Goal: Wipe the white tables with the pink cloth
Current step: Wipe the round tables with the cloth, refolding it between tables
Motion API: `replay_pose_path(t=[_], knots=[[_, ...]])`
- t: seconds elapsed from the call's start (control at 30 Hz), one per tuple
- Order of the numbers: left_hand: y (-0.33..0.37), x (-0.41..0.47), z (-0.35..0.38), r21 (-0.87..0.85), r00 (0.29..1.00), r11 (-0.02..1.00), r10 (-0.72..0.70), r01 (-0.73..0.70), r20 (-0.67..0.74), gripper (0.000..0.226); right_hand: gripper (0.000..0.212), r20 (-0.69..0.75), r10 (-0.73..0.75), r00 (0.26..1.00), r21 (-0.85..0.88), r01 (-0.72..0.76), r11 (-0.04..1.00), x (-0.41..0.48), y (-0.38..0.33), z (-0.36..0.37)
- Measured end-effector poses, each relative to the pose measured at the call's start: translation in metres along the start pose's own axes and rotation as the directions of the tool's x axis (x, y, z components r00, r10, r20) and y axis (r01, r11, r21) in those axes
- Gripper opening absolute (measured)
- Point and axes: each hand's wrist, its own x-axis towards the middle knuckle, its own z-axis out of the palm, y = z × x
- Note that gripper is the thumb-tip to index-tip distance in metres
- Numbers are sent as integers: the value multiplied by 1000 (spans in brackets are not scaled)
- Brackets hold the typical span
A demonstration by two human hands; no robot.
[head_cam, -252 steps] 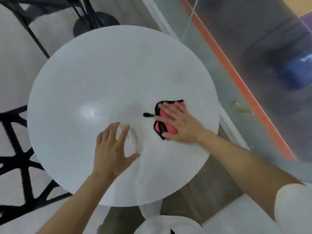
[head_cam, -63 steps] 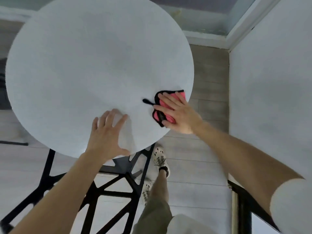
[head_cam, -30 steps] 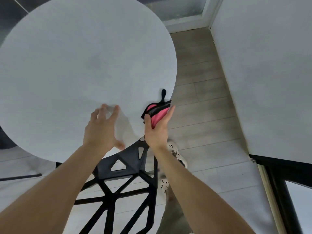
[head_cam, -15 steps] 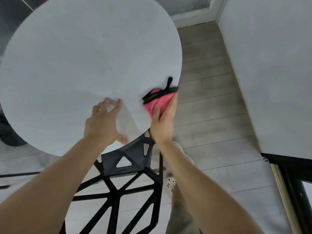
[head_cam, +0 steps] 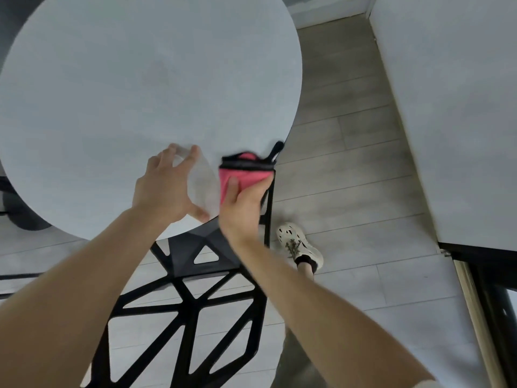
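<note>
Two white surfaces flank the scene in the head view. A round white tabletop (head_cam: pixel 140 93) fills the upper left, and a straight-edged white table (head_cam: pixel 453 107) runs down the right, well apart from it. A strip of grey wood-plank floor (head_cam: pixel 349 163) lies between them. A black metal chair with an open triangular frame (head_cam: pixel 190 289) is tucked under the near rim of the round table, directly below both forearms. Just right of the chair is a foot in a cream perforated shoe (head_cam: pixel 299 245). A dark rounded base (head_cam: pixel 25 214) shows under the table's left edge.

The folded pink cloth with black edging (head_cam: pixel 243 175) sits at the table's near-right rim, partly over the top and partly past the edge. Whether it touches the surface cannot be told. Its long axis runs left to right, with the black-bound edge on the far side. A black hanging loop (head_cam: pixel 275 149) sticks out up and to the right, away from the person.

The right hand (head_cam: pixel 240 203) grasps the cloth, with the thumb laid on the pink face and the fingers behind it. The left hand (head_cam: pixel 165 189) rests spread on the tabletop just beside the cloth, fingers extended and holding nothing.
</note>
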Motion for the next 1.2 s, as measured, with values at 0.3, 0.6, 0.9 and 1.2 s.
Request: replay_pose_path(t=[0.3, 0.6, 0.9, 1.2], knots=[[-12, 9, -1, -140, 992, 988, 46, -62, -121, 87, 82, -138, -126, 982, -32, 123, 992, 72, -14, -10], [51, 90, 26, -78, 718, 878, 331, -471, -612, 37, 92, -14, -81, 997, 16, 81, 997, 95, -20, -28], [89, 155, 16, -34, 711, 948, 214, -318, -670, 44, 81, 95, -245, 965, -53, 251, 967, 87, -3, -40], [86, 155, 16, -67, 721, 940, 210, -335, -660, 46, 82, 70, -206, 976, -197, 216, 956, 242, -52, -44]])
